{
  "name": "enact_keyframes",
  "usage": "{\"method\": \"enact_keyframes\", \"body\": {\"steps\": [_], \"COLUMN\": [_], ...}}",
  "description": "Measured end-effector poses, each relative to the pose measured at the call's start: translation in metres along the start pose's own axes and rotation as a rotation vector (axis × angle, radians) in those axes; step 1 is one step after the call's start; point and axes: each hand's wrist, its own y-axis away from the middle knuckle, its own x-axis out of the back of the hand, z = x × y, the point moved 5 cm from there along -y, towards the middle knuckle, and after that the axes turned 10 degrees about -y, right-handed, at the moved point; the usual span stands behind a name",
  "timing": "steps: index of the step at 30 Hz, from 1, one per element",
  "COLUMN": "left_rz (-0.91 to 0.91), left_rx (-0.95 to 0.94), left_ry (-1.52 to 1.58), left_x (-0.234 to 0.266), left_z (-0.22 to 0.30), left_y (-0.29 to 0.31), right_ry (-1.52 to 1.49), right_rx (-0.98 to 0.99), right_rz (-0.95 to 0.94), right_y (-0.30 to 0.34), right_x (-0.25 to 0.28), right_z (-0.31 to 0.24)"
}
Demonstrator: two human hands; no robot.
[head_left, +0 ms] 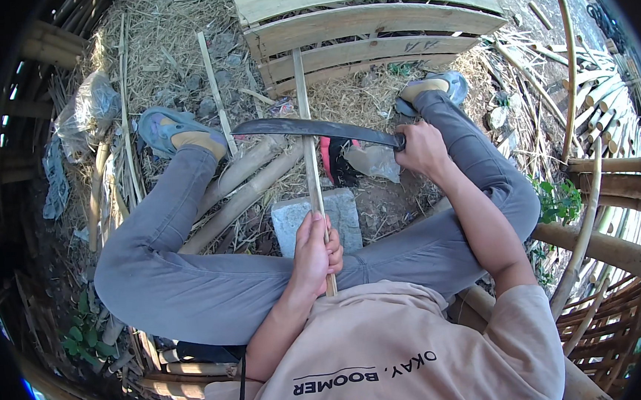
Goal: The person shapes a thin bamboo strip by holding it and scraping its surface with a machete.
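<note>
My left hand (315,256) grips the pale strip (312,171); my right hand (422,148) clenches the machete (345,133), blade across the strip. Strokes should run away from my left hand.

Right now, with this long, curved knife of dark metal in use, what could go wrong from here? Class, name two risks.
The long, curved, dark metal knife in the right hand crosses the narrow, pale wooden strip; it could slip along it toward the bare left hand gripping the near end.

The knife's tip points toward the blue-grey left sandal; a stray swing might catch that foot.
</note>
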Motion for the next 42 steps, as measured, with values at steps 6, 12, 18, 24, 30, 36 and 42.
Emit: {"method": "enact_keyframes", "body": {"steps": [6, 12, 18, 24, 30, 36, 42], "left_rz": [-0.034, -0.051, -0.085, -0.108, -0.023, -0.131, -0.018], "left_rx": [-0.002, -0.017, -0.013, -0.005, 0.048, 0.006, -0.079], "left_ry": [0.047, 0.112, 0.153, 0.167, 0.191, 0.184, 0.118], "left_x": [0.003, 0.003, 0.007, 0.009, -0.005, 0.002, 0.008], "left_z": [0.002, 0.006, 0.008, 0.014, 0.029, 0.033, 0.019], "left_y": [0.000, 0.000, 0.002, 0.012, 0.017, 0.007, -0.011], "right_ry": [0.008, -0.039, -0.035, 0.227, 0.309, 0.239, 0.111], "right_rx": [0.060, 0.048, 0.114, 0.186, 0.276, 0.194, 0.099], "right_rz": [-0.079, -0.134, -0.084, -0.241, -0.211, -0.238, -0.223], "right_y": [0.005, 0.010, 0.016, 0.001, -0.013, -0.006, -0.012], "right_x": [0.004, 0.016, 0.045, 0.080, 0.101, 0.087, 0.054], "right_z": [-0.013, -0.032, -0.052, -0.073, -0.079, -0.084, -0.071]}}
